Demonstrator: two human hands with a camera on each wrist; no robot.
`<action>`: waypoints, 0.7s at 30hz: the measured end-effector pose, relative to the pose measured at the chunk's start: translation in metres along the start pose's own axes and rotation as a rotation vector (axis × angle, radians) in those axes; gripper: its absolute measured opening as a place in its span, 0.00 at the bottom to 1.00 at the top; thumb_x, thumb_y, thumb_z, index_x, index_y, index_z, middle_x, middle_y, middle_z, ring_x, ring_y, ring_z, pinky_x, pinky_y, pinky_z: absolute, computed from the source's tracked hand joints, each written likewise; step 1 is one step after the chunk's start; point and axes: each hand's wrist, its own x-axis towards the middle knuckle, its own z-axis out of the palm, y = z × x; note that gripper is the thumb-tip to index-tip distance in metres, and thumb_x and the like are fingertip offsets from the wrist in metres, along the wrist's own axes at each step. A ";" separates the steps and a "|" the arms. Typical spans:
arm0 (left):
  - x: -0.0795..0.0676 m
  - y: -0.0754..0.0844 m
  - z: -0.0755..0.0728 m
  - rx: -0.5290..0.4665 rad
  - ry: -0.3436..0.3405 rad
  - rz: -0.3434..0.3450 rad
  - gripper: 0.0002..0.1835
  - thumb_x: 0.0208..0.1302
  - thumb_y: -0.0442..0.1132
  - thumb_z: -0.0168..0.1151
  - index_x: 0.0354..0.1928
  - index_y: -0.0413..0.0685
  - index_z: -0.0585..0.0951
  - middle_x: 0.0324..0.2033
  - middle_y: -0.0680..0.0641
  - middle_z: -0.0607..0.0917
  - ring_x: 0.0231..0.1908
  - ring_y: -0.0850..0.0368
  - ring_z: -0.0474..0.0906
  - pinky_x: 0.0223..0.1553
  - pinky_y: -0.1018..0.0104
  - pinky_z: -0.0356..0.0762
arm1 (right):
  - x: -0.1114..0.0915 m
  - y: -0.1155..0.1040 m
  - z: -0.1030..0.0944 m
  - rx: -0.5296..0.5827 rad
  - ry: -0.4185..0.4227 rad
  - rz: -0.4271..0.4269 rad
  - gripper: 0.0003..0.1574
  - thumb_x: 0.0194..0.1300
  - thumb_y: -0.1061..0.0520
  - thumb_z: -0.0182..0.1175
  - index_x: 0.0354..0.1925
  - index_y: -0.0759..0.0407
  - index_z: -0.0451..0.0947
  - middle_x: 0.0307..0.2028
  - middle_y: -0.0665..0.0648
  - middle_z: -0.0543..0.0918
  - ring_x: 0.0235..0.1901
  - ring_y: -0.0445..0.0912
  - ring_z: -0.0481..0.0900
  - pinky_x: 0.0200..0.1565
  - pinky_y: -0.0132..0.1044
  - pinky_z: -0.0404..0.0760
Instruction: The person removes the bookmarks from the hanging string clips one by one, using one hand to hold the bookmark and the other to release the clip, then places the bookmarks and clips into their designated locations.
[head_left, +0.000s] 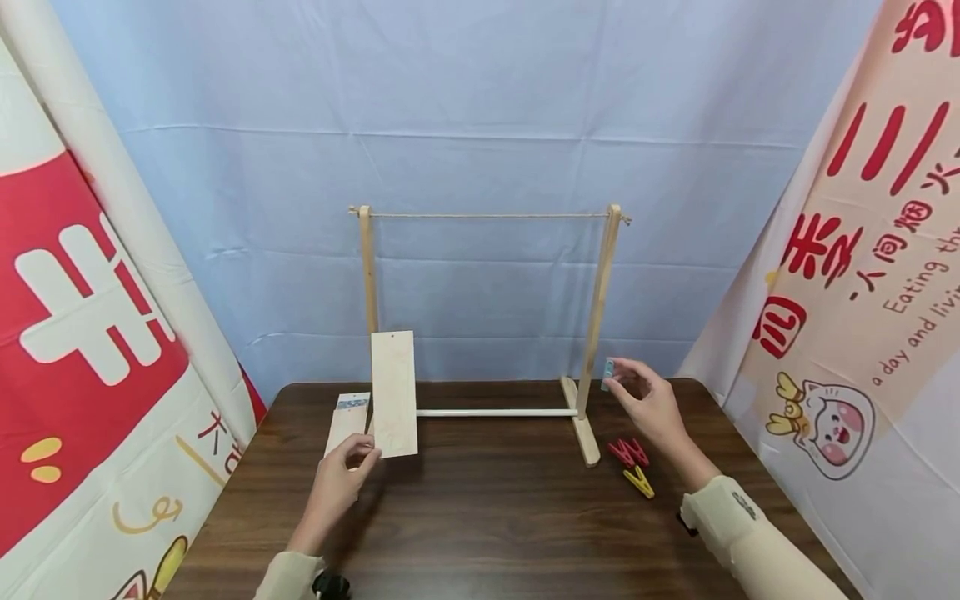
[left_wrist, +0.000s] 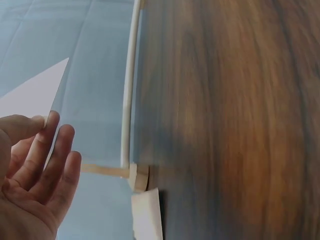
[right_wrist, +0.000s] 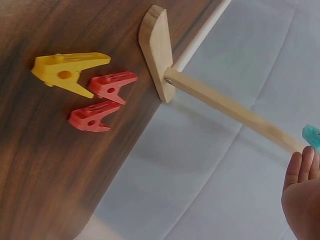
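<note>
My left hand (head_left: 343, 475) pinches a thin, pale rectangular wooden card (head_left: 393, 392) by its lower left corner, with thumb and fingers on either side of it. The card is upright and has a small hole near its top edge. On the right, my right hand (head_left: 651, 408) pinches a teal clothespin (head_left: 607, 374) between thumb and fingertips, beside the right post of a wooden rack (head_left: 596, 317). A thin cord (head_left: 487, 216) runs between the tops of the rack's posts. In the right wrist view only part of the teal clothespin (right_wrist: 312, 136) shows at the edge.
Two red clothespins (head_left: 628, 452) and a yellow clothespin (head_left: 639, 482) lie on the brown table (head_left: 495, 517), right of the rack's foot. More cards (head_left: 347, 421), one with a blue pattern, lie behind my left hand. A white rod (head_left: 495, 412) joins the rack's feet.
</note>
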 end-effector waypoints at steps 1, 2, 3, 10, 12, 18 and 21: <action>-0.001 -0.001 -0.002 0.007 0.001 -0.007 0.05 0.71 0.35 0.74 0.46 0.48 0.88 0.35 0.53 0.92 0.41 0.58 0.88 0.51 0.53 0.87 | -0.001 0.001 -0.001 0.000 -0.003 0.002 0.25 0.68 0.74 0.69 0.62 0.70 0.82 0.45 0.70 0.86 0.42 0.37 0.82 0.46 0.20 0.79; -0.002 -0.002 -0.004 0.015 0.003 -0.010 0.06 0.71 0.36 0.74 0.46 0.48 0.88 0.35 0.53 0.92 0.41 0.58 0.88 0.51 0.53 0.87 | -0.002 0.002 -0.002 0.000 -0.004 0.002 0.25 0.68 0.74 0.69 0.62 0.70 0.82 0.45 0.70 0.86 0.42 0.37 0.82 0.46 0.21 0.79; -0.003 -0.003 -0.005 0.023 0.004 -0.016 0.06 0.71 0.36 0.74 0.46 0.48 0.88 0.35 0.53 0.92 0.41 0.59 0.88 0.50 0.54 0.87 | -0.003 0.002 -0.002 -0.004 -0.005 0.002 0.25 0.68 0.74 0.69 0.62 0.69 0.82 0.45 0.70 0.86 0.43 0.37 0.82 0.47 0.20 0.79; -0.008 -0.010 -0.014 0.034 0.014 -0.014 0.05 0.70 0.35 0.74 0.45 0.48 0.88 0.35 0.53 0.92 0.39 0.61 0.87 0.45 0.64 0.84 | -0.012 0.009 -0.004 -0.032 0.012 0.016 0.26 0.67 0.75 0.70 0.62 0.70 0.81 0.44 0.70 0.86 0.43 0.36 0.82 0.47 0.19 0.78; -0.009 -0.012 -0.016 0.034 0.011 -0.024 0.05 0.71 0.36 0.74 0.46 0.48 0.88 0.35 0.52 0.92 0.38 0.61 0.86 0.45 0.65 0.84 | -0.014 0.011 -0.004 -0.049 0.019 0.020 0.26 0.66 0.76 0.70 0.62 0.72 0.81 0.44 0.71 0.86 0.42 0.37 0.82 0.47 0.18 0.77; -0.013 -0.018 -0.026 0.038 -0.006 -0.061 0.06 0.72 0.36 0.73 0.47 0.45 0.87 0.37 0.50 0.92 0.39 0.60 0.87 0.47 0.65 0.84 | -0.020 -0.015 -0.006 -0.076 0.023 0.033 0.23 0.66 0.76 0.69 0.59 0.76 0.81 0.41 0.73 0.85 0.41 0.42 0.83 0.46 0.19 0.78; -0.015 -0.022 -0.032 0.045 -0.004 -0.065 0.06 0.72 0.35 0.73 0.47 0.44 0.87 0.37 0.49 0.93 0.38 0.62 0.88 0.46 0.66 0.84 | -0.023 -0.022 -0.007 -0.072 0.028 0.025 0.23 0.65 0.77 0.69 0.59 0.77 0.81 0.40 0.73 0.86 0.40 0.43 0.83 0.46 0.20 0.79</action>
